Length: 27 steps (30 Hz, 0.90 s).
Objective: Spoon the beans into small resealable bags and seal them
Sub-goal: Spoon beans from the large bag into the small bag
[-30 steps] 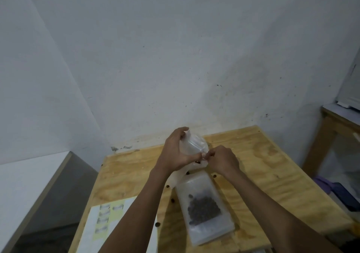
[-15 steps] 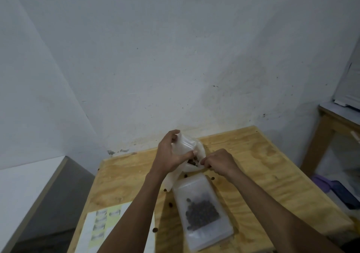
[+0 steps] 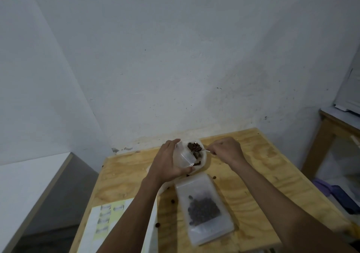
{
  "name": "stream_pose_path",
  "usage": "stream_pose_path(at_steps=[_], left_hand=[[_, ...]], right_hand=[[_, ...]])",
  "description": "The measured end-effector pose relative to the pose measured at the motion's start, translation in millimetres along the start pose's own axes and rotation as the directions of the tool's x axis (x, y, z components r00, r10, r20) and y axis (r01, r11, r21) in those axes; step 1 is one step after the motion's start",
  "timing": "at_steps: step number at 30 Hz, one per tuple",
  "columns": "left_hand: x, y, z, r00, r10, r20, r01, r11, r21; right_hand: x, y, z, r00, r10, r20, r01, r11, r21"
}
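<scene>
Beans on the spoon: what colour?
Dark reddish brown beans, heaped on the spoon; the head view, the only one, shows them.

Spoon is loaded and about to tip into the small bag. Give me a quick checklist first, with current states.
1. Spoon loaded with beans: ok.
2. Right hand pinches the spoon handle: ok.
3. Left hand grips the small bag: ok.
4. Small bag mouth open under the spoon: cannot tell.
5. Table free of spilled beans: not ok, several lie loose.
6. Filled bag sealed: cannot tell.
</scene>
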<state>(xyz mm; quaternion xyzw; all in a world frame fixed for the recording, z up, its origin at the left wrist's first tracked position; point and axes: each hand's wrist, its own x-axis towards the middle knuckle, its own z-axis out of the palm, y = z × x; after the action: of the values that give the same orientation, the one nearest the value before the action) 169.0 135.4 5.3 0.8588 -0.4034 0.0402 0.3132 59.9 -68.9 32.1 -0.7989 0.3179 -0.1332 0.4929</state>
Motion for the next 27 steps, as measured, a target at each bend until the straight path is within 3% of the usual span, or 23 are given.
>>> stream_pose_path(at_steps=[5,9,16,19,23,27], left_hand=[[-2,1,-1,1.000,-0.005,-0.029,0.006,0.999,0.039],[1,10,-2,0.996,0.004,-0.085,0.000,0.999,0.049],[1,5,-7,0.991,0.035,-0.129,-0.025,0.996,0.084],[1,5,-5,0.991,-0.010,-0.133,0.011,1.000,0.006],[2,12,1,0.987,-0.149,-0.060,0.132,0.965,-0.226],[9,15,8,0.975,-0.218,-0.040,0.189,0.911,-0.367]], right_hand=[[-5,-10,-12,0.996,-0.084,0.007,0.084,0.996,-0.022],[-18,-16,-16,0.972,-0.223,0.074,0.234,0.954,-0.190],[-27,-7,-18,0.944,-0.298,-0.145,0.240,0.917,-0.318],[-25,-5,-9,0.961,-0.268,-0.073,0.209,0.871,-0.445],[-21,-1,13,0.965,-0.260,-0.012,0.205,0.787,-0.582],[-21,11,33,0.970,-0.243,-0.021,0.180,0.770,-0.611]])
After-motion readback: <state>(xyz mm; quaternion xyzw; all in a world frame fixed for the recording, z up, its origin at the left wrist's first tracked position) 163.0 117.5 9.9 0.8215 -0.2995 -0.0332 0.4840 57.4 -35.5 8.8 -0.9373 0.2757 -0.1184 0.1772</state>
